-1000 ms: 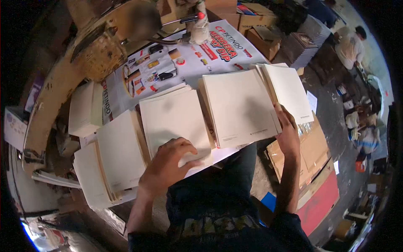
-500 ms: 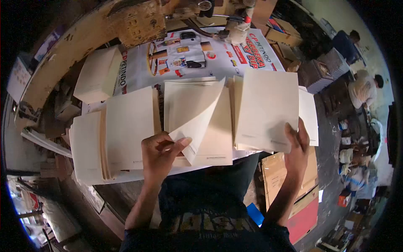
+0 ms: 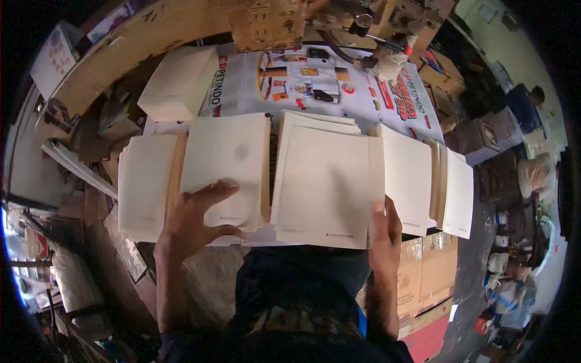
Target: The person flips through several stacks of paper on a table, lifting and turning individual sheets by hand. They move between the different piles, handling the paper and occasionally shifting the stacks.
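Cream paper sheets with small print along the bottom edge lie in a row of stacks. My left hand (image 3: 196, 218) is over the lower part of the second stack from the left (image 3: 224, 160), thumb and fingers apart, holding nothing. My right hand (image 3: 385, 239) is at the right edge of the middle stack (image 3: 321, 181), its thumb and fingers closed about the paper edge there. Several sheets at the back of this middle stack are fanned out of line. How many sheets the right fingers pinch is hidden.
A tall block of paper (image 3: 178, 81) stands behind the row at left. More stacks lie at far left (image 3: 145, 181), right (image 3: 411, 175) and far right (image 3: 458, 193). A printed banner (image 3: 242, 78) covers the table under a machine (image 3: 266, 24). Cardboard boxes (image 3: 426, 272) stand below right; a person (image 3: 525, 109) is beyond.
My left hand has let go of the curled sheet and moved left. My right hand has brought its sheet from the right stack onto the middle one. The view has shifted.
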Action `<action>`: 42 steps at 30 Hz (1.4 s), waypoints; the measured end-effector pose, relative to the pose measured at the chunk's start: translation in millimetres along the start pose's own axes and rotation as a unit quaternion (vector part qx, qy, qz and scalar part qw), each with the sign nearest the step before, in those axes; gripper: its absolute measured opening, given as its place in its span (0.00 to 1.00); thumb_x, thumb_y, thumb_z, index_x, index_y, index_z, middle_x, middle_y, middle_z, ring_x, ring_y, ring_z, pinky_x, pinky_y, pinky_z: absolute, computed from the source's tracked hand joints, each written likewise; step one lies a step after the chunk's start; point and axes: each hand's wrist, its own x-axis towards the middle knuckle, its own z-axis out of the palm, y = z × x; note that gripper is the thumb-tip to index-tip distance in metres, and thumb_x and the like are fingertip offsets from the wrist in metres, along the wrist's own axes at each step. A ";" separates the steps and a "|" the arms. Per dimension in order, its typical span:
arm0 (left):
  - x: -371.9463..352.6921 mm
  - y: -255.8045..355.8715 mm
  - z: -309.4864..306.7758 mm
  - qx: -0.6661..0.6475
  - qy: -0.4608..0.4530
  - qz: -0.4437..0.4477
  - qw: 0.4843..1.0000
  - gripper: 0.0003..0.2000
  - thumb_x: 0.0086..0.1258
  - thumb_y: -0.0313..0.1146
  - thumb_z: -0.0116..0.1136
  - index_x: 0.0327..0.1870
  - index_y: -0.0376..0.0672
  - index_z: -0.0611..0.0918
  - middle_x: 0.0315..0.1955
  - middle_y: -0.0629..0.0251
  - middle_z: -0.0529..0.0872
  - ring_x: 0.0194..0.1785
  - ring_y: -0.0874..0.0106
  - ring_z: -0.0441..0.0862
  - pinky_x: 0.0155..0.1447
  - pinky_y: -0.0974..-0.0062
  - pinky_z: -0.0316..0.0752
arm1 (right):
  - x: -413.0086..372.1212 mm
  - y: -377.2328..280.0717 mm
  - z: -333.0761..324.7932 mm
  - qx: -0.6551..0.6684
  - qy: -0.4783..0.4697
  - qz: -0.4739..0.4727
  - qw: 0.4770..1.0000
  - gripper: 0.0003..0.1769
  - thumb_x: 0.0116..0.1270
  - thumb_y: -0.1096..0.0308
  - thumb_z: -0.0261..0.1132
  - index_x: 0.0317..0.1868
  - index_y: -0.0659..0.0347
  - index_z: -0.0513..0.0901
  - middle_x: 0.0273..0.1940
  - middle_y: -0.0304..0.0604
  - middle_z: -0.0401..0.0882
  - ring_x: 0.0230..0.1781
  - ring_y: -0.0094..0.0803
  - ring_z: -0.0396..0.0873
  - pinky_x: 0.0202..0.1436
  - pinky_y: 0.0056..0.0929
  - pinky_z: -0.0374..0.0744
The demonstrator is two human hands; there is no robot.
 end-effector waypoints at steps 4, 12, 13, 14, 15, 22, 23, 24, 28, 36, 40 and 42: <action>-4.3 -9.0 -7.1 -0.051 0.026 -0.036 0.998 0.27 0.46 0.38 0.78 0.49 0.40 0.84 0.49 0.58 0.86 0.61 0.61 0.78 0.67 0.64 0.71 | -5.3 -4.4 9.7 -0.098 -0.058 -0.113 0.987 0.23 0.67 0.73 0.61 0.62 0.69 0.70 0.48 0.44 0.81 0.48 0.28 0.77 0.55 0.24 0.74; -48.5 -28.6 -17.4 -0.396 0.341 -0.164 0.837 0.05 0.67 0.27 0.62 0.37 0.34 0.80 0.36 0.60 0.84 0.38 0.75 0.84 0.41 0.79 0.81 | 2.6 19.6 20.0 0.129 -0.048 -0.034 0.990 0.29 0.69 0.72 0.61 0.69 0.66 0.64 0.52 0.46 0.79 0.50 0.31 0.78 0.58 0.30 0.75; -57.1 -50.4 -10.7 -0.395 0.340 -0.164 0.838 0.05 0.67 0.27 0.62 0.37 0.34 0.80 0.36 0.60 0.84 0.38 0.75 0.84 0.41 0.79 0.81 | 3.7 25.8 27.9 0.094 -0.030 -0.049 0.994 0.30 0.70 0.70 0.60 0.69 0.66 0.63 0.55 0.47 0.77 0.52 0.32 0.77 0.59 0.30 0.74; -67.8 -91.2 0.4 -0.459 0.386 -0.138 0.788 0.10 0.70 0.31 0.59 0.45 0.34 0.79 0.42 0.59 0.83 0.43 0.74 0.83 0.46 0.76 0.80 | 3.8 29.1 37.4 0.060 -0.011 -0.064 0.996 0.30 0.71 0.68 0.60 0.70 0.66 0.62 0.58 0.49 0.75 0.54 0.33 0.76 0.61 0.31 0.73; -72.7 -113.4 4.9 -0.519 0.428 -0.111 0.731 0.15 0.73 0.35 0.56 0.52 0.34 0.78 0.48 0.59 0.82 0.49 0.72 0.82 0.50 0.73 0.79 | 1.1 21.9 51.9 -0.001 -0.031 -0.084 0.996 0.32 0.72 0.64 0.59 0.71 0.67 0.60 0.62 0.50 0.71 0.57 0.34 0.74 0.63 0.32 0.71; -35.7 -93.0 -29.1 -0.156 0.057 -0.140 0.976 0.26 0.74 0.47 0.54 0.66 0.39 0.70 0.62 0.57 0.74 0.62 0.68 0.72 0.60 0.67 0.73 | 17.5 90.9 180.4 -0.042 -0.285 -0.171 0.942 0.31 0.77 0.62 0.50 0.73 0.64 0.48 0.69 0.72 0.54 0.65 0.59 0.66 0.60 0.49 0.75; -27.4 -99.3 -20.4 -0.175 0.120 -0.176 0.961 0.25 0.72 0.41 0.57 0.66 0.39 0.70 0.61 0.56 0.74 0.61 0.68 0.72 0.59 0.67 0.74 | 17.4 94.6 180.5 -0.224 -0.276 -0.382 0.853 0.30 0.76 0.59 0.50 0.72 0.63 0.53 0.71 0.72 0.48 0.70 0.61 0.57 0.72 0.52 0.59; -27.6 -103.7 -10.4 -0.193 0.179 -0.211 0.941 0.25 0.70 0.35 0.61 0.65 0.40 0.71 0.60 0.56 0.75 0.60 0.68 0.73 0.57 0.67 0.76 | 10.4 56.7 183.3 -0.304 -0.317 -0.330 0.836 0.31 0.75 0.59 0.52 0.73 0.61 0.54 0.74 0.66 0.44 0.72 0.58 0.55 0.77 0.47 0.49; -39.6 -54.5 -36.2 -0.071 0.303 -0.122 0.943 0.27 0.68 0.33 0.63 0.66 0.36 0.69 0.57 0.52 0.75 0.59 0.63 0.73 0.65 0.65 0.67 | -7.7 23.9 173.0 0.111 -0.312 -0.261 0.907 0.37 0.73 0.59 0.56 0.74 0.66 0.50 0.68 0.62 0.61 0.71 0.45 0.60 0.72 0.39 0.62; -1.1 81.0 -0.3 -0.354 0.323 -0.041 0.877 0.35 0.62 0.29 0.60 0.72 0.35 0.62 0.67 0.52 0.66 0.68 0.64 0.66 0.70 0.66 0.60 | 14.4 -14.8 40.3 0.211 -0.239 -0.026 0.947 0.38 0.69 0.58 0.64 0.70 0.70 0.59 0.43 0.41 0.81 0.45 0.25 0.78 0.50 0.28 0.77; 50.2 109.2 44.4 -0.394 0.105 0.050 0.912 0.32 0.66 0.30 0.58 0.71 0.35 0.63 0.62 0.53 0.71 0.64 0.66 0.69 0.70 0.68 0.59 | -3.1 -1.9 -17.6 0.286 -0.170 -0.091 0.939 0.31 0.68 0.64 0.67 0.66 0.67 0.67 0.45 0.40 0.83 0.33 0.19 0.76 0.34 0.16 0.74; 87.6 93.6 96.3 -0.431 0.169 -0.050 0.885 0.24 0.72 0.41 0.52 0.65 0.38 0.72 0.60 0.56 0.76 0.60 0.67 0.74 0.68 0.71 0.63 | -9.5 22.6 -57.5 0.282 0.011 -0.084 0.956 0.22 0.68 0.71 0.64 0.61 0.65 0.73 0.42 0.39 0.83 0.27 0.17 0.73 0.28 0.15 0.71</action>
